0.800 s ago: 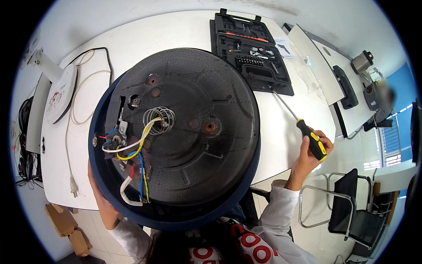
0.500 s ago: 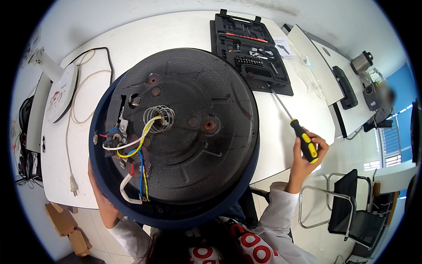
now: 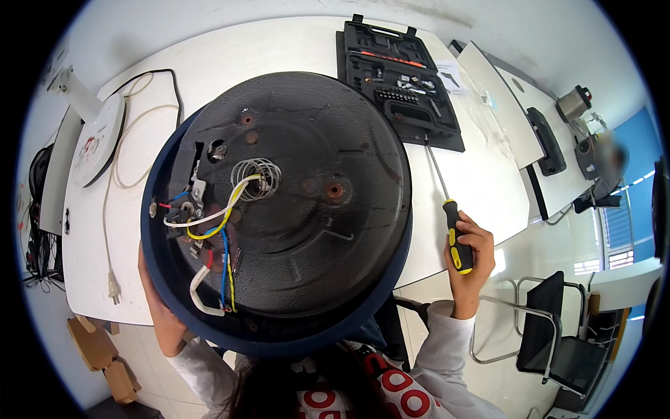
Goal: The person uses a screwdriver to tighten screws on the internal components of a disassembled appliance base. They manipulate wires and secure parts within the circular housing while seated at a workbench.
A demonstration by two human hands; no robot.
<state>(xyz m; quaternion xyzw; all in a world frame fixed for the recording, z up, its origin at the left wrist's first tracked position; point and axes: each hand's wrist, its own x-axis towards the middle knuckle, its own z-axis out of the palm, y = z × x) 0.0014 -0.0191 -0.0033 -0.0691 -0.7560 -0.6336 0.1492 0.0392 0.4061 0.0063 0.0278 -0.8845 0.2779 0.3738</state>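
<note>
Shifted: right hand [image 3: 474, 262] and screwdriver [image 3: 453, 223], swung leftward since the earlier frame, nearer the blue shell [image 3: 391, 290].
Right hand grip: fingers wrapped round the black-and-yellow handle; tip near the tool case [image 3: 401, 112], contact I cannot tell.
Left hand [image 3: 164, 321]: against the shell's left side; fingers hidden, so I cannot tell its grip.
Black base [image 3: 300, 237]: underside up, inside the shell, which overlaps the near edge of the bench [image 3: 143, 216] in my view.
Opened so far: wires [image 3: 225, 265] and coil spring [image 3: 241, 173] exposed, I judge.
Remaining in place: base within shell; several wires apparently joined; screwdriver clear of both.
</note>
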